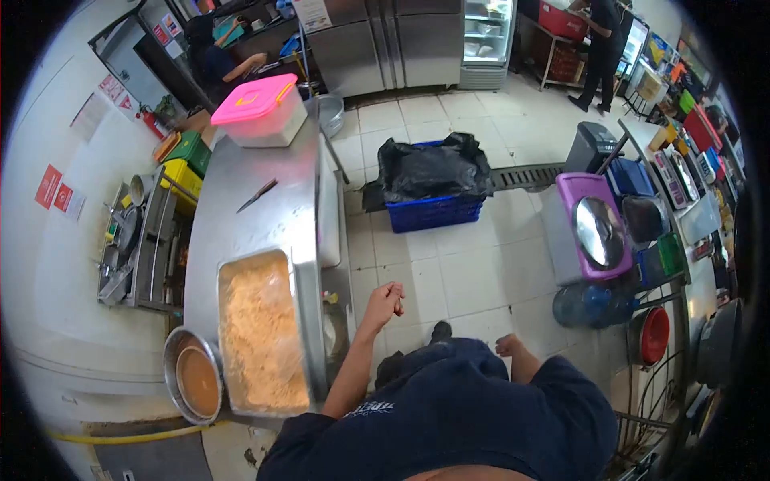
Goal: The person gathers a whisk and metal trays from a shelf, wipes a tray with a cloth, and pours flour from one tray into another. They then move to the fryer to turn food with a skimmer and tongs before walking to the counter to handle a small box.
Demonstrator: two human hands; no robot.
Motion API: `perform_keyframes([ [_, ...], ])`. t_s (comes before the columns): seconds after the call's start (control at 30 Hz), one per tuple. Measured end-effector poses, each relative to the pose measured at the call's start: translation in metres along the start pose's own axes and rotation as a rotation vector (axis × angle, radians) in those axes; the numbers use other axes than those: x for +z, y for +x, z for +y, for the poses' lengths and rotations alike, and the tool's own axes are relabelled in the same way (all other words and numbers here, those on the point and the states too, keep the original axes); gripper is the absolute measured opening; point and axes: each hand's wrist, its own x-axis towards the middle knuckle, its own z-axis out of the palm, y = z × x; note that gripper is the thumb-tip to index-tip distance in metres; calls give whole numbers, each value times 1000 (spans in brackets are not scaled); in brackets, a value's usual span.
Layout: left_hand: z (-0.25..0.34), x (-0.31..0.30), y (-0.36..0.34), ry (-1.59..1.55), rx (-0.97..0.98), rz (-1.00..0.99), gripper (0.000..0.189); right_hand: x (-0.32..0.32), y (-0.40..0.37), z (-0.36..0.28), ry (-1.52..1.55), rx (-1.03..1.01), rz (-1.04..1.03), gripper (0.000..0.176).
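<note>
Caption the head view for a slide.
Left hand near a steel counter bearing a knife, a pink-lidded box and a tray of orange crumbly material; right hand farther off.

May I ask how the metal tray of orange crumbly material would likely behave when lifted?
The metal tray would probably feel heavy, as orange crumbly material covers its broad base. It seems stiff, given its metal walls. Tilting might spill the contents, since no lid covers them.
</note>
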Motion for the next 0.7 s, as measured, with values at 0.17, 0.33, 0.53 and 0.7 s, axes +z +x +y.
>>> perform_keyframes([
  [0.17,30,69,91,159,363,58,6,7,-66,-103,-131,-75,101,16],
  [0.33,68,118,164,167,74,-207,8,17,-91,-217,98,-321,101,16],
  [0.53,72,157,275,133,-125,-209,13,-4,-106,-346,245,-471,149,21],
  [0.7,90,181,378,147,219,-219,9,-85,-66,-405,226,-422,238,21],
])
